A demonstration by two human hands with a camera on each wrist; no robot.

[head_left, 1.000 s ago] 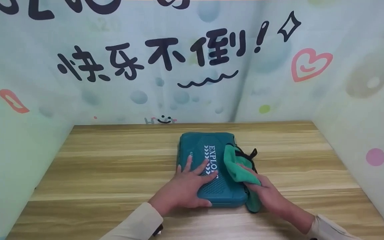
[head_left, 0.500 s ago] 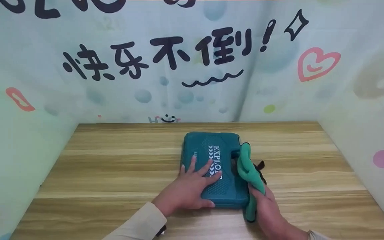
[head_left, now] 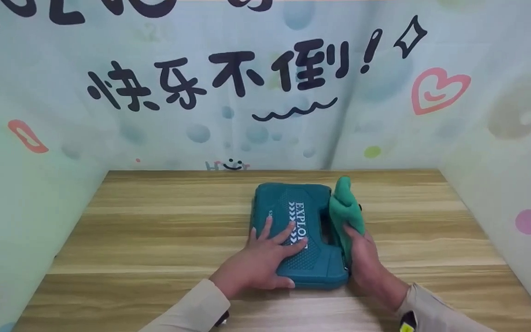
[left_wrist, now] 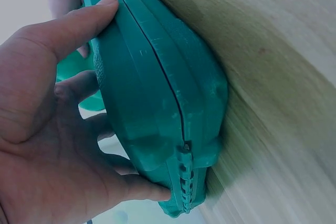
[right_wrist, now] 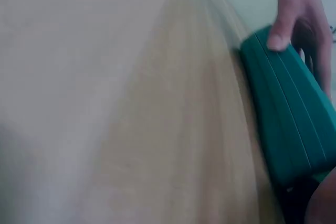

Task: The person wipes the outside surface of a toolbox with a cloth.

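A teal hard plastic carry case with white lettering lies flat on the wooden table, its handle side to the right. My left hand presses on its lid with fingers spread and the thumb at the near edge. In the left wrist view, the seam and a hinge run along the side of the case. A folded green cloth is gripped in my right hand, against the handle side. Most of the right fingers are hidden behind cloth and case. The right wrist view shows the case's near end under the left thumb.
The wooden table reaches back to a pale printed backdrop with black characters. Similar pale walls enclose it left and right. A black band with a yellow patch shows at the right sleeve.
My right hand has brought the cloth off the lid to the handle side, then moved it away from me along that edge. The left hand and the case stay put.
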